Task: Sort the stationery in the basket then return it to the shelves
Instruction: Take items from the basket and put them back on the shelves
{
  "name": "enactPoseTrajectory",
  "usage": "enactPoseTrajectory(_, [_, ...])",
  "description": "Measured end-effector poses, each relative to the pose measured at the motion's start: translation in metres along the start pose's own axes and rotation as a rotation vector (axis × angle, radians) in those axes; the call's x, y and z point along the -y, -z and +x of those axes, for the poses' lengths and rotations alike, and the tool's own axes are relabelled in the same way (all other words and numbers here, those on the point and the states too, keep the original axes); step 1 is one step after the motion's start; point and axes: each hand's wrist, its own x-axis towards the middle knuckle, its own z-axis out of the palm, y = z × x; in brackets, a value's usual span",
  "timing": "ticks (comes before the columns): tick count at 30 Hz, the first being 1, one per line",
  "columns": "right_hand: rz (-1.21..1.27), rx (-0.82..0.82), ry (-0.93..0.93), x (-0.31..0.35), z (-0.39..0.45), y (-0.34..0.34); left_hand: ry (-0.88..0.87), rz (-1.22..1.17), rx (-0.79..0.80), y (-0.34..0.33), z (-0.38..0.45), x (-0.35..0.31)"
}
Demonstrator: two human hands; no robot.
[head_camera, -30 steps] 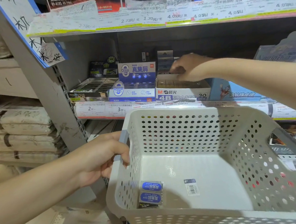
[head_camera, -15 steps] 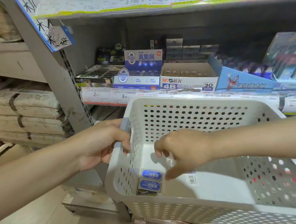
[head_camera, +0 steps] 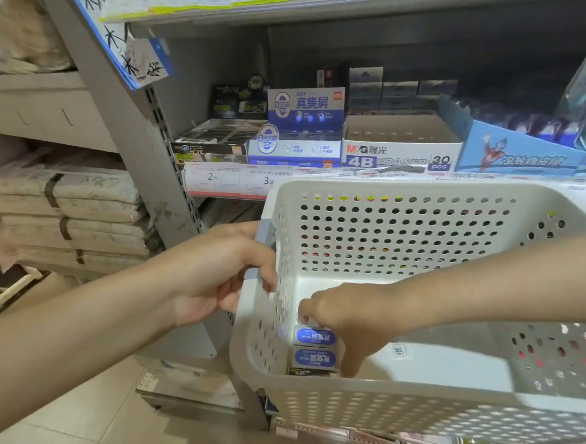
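Basket: a white perforated plastic basket (head_camera: pixel 404 236) with a grey handle (head_camera: pixel 264 243) sits in front of the grey metal shelf unit (head_camera: pixel 134 135), its far rim just below the price-label strip (head_camera: pixel 225 179). The left hand (head_camera: pixel 219 273) grips the handle on the basket's left wall, fingers curled round it. The right hand (head_camera: pixel 347 317) reaches down inside the basket to the near-left corner; its fingers (head_camera: pixel 306 311) are bent over the far edge of the upper blue-labelled eraser (head_camera: pixel 314 336) and its thumb points down beside the lower blue-labelled eraser (head_camera: pixel 314 358). Whether either eraser is lifted off the floor of the basket cannot be told.

The 2 blue-labelled erasers lie side by side, touching, against the left wall. A dark packet marked 30% (head_camera: pixel 306 372) lies just beside them, nearer the front rim. A small white barcode sticker (head_camera: pixel 396 350) lies on the basket floor to the right of the thumb.

On the shelf behind stand a blue and white display carton with an upright header card (head_camera: pixel 300 133), a white carton marked 4B ERASER 30 pcs (head_camera: pixel 399 148) just to its right, a black display tray (head_camera: pixel 212 141) to its left, and a light blue cartoon-printed carton (head_camera: pixel 519 155) farther right. Bundled patterned paper packs (head_camera: pixel 66 206) are stacked on the adjoining unit at left.
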Motion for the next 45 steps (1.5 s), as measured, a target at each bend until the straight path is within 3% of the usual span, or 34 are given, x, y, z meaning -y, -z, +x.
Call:
enactPoseTrajectory(6, [-0.038,0.056,-0.063,0.024,0.027,0.014,-0.018,-0.002,0.041,0.038,-0.007,0.004])
enactPoseTrajectory(17, [0.065,-0.105,-0.174,0.067,0.081,0.025,-0.003,0.046,0.108,0.11,-0.006,0.006])
enactPoseTrajectory(27, [-0.09,-0.13,-0.204,0.078,0.082,0.052,0.016,0.087,0.135,0.121,0.003,0.003])
enactPoseTrajectory(31, [-0.03,-0.205,-0.235,0.067,0.061,0.086,0.01,0.074,0.106,0.119,0.009,-0.003])
enactPoseTrajectory(39, [0.175,-0.573,-0.398,0.006,0.012,0.168,0.005,0.04,0.141,0.123,0.014,-0.008])
enactPoseTrajectory(45, [0.097,-0.666,-0.601,-0.063,0.017,0.188,-0.019,0.042,0.15,0.125,0.011,-0.005])
